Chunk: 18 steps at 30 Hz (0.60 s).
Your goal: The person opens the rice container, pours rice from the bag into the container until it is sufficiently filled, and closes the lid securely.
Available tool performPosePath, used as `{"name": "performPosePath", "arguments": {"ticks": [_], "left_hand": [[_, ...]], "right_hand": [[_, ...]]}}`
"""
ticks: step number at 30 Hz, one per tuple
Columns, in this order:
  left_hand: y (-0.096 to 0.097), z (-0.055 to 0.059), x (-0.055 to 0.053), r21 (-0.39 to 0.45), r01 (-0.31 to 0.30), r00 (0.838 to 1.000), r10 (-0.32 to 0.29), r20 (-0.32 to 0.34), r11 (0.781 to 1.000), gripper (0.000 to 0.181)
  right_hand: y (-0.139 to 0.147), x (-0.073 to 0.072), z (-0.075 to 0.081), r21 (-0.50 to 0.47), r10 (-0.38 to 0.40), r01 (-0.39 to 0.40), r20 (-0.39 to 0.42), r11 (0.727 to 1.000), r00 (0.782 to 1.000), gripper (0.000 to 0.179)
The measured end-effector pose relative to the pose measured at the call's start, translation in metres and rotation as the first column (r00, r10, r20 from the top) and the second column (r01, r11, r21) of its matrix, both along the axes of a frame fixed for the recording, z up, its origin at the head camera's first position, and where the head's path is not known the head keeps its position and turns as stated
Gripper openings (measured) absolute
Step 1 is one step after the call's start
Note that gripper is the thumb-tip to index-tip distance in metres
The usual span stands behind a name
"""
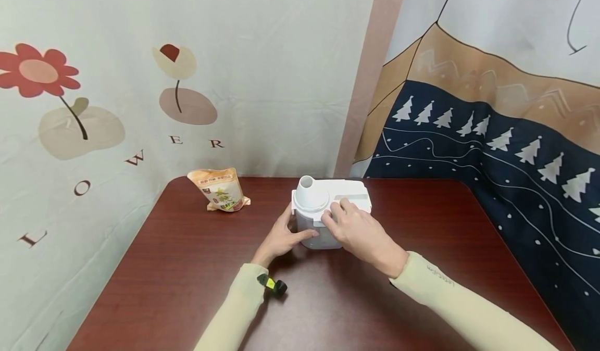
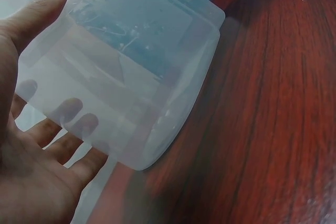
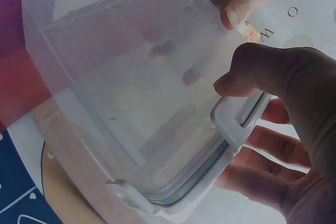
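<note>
A translucent plastic storage container [image 1: 322, 241] stands on the table, topped by a white lid [image 1: 337, 185] with a round raised spout [image 1: 307, 183]. My left hand [image 1: 280, 239] grips the container's left side, thumb across the front and fingers behind; in the left wrist view those fingertips show through the clear wall [image 2: 142, 77]. The right hand [image 1: 360, 232] holds the lid at its front edge. Seen from the right wrist, its thumb lies at a white side latch [image 3: 227, 116] while the other fingers spread over the lid's top. Another latch [image 3: 128, 195] sits at the lid's corner.
An orange and white food pouch [image 1: 222, 190] stands upright at the back left of the dark red wooden table [image 1: 187, 267]. Behind the table hangs a printed fabric curtain [image 1: 281, 80]. A small black device [image 1: 274, 284] is strapped at the left wrist.
</note>
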<state>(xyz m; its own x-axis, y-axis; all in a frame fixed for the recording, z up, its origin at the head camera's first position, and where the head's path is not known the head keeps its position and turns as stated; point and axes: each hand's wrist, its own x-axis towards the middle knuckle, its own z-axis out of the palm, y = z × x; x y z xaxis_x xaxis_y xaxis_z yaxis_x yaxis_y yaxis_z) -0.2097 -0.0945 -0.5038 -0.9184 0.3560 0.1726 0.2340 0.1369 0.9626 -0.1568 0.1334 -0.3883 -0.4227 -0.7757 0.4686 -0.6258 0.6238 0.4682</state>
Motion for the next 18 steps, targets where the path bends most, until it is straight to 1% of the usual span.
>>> {"name": "performPosePath", "arguments": {"ticks": [8,13,18], "left_hand": [[-0.0008,-0.0013,0.0001,-0.006,-0.007,1.000,0.007,-0.008,1.000,0.095],[-0.0013,-0.0008,-0.0002,-0.011,-0.015,1.000,0.014,-0.015,1.000,0.096],[-0.0003,-0.0012,-0.0006,-0.007,-0.008,1.000,0.008,-0.027,1.000,0.093]], "right_hand": [[-0.0037,0.0010,-0.0004,0.075,-0.016,0.017,-0.012,0.997,1.000,0.033],[-0.0058,0.0013,-0.0007,0.083,-0.026,0.029,-0.032,0.996,0.999,0.032],[-0.0056,0.0024,-0.0024,0.084,-0.039,0.042,-0.040,0.996,0.998,0.032]]}}
